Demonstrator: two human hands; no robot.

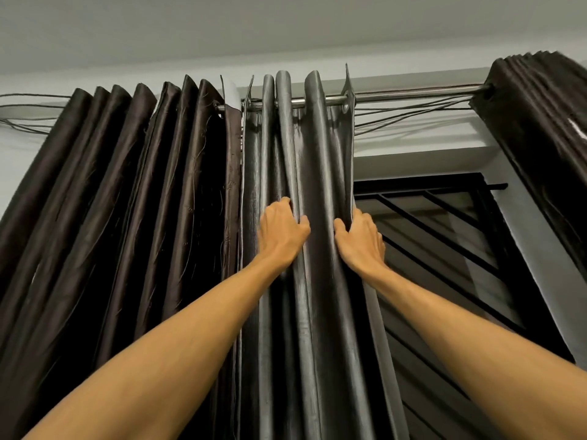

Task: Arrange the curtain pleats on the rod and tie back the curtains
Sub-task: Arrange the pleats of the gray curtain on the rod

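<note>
A grey eyelet curtain (314, 160) hangs in several pleats from a metal rod (406, 95) high in the middle of the view. My left hand (281, 233) is raised and its fingers grip a fold in the grey curtain's middle. My right hand (360, 241) pinches the same curtain's right edge, thumb in front, fingers behind. A dark brown curtain (127, 192) hangs bunched in pleats to the left, touching the grey one. Another dark brown curtain (543, 119) is bunched at the rod's right end.
Behind the open gap, a window with a black metal grille (444, 236) shows. Thin loose cords (413, 114) run along the wall behind the rod and out to the far left. The ceiling (286, 23) is close above the rod.
</note>
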